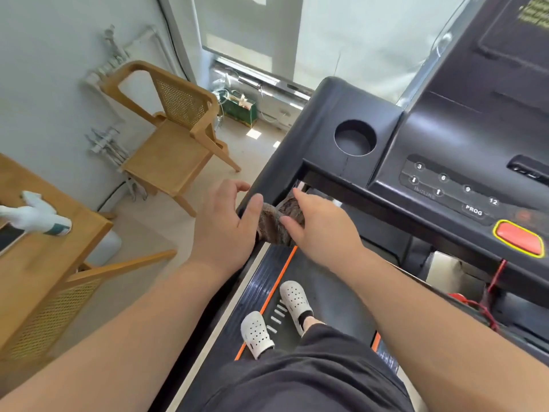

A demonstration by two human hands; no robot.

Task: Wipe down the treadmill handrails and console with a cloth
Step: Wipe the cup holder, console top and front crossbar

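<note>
- Cloth (pixel 282 217) bunched over the left handrail (pixel 276 176), at the rail's near end, just below the near left corner of the console (pixel 445 135).
- Brown-grey and fuzzy; by the look soft, light and limp, likely to fold, bunch and slide on the smooth black rail if held loosely.
- Right hand (pixel 322 230) on it from the rail's inner side: thumb pressed onto the near edge, forefinger stretched along the far edge, seemingly pinching the fabric against the rail.
- Left hand (pixel 225 224) on the outer side: thumb laid against the cloth's left edge, fingers loosely spread past the rail's outer edge; cannot tell whether pinching fabric or only steadying it.
- Best taken wrapped round the rail, palm over the top and thumb beneath, so as to drag the whole pad along and not just one corner.
- No weight to speak of; steady pressure wanted, not strength.
- Rail itself stiff and fixed, probably safe to bear down on.
- For the console, better folded flat under straight fingers: cup holder (pixel 355 138) rim and raised keys apt to snag a loose fold; red stop button (pixel 518 237) at the near edge best skirted lightly.
- Off to the left, spray bottle (pixel 38 217) lying near the right edge of the desk (pixel 44 263).
</note>
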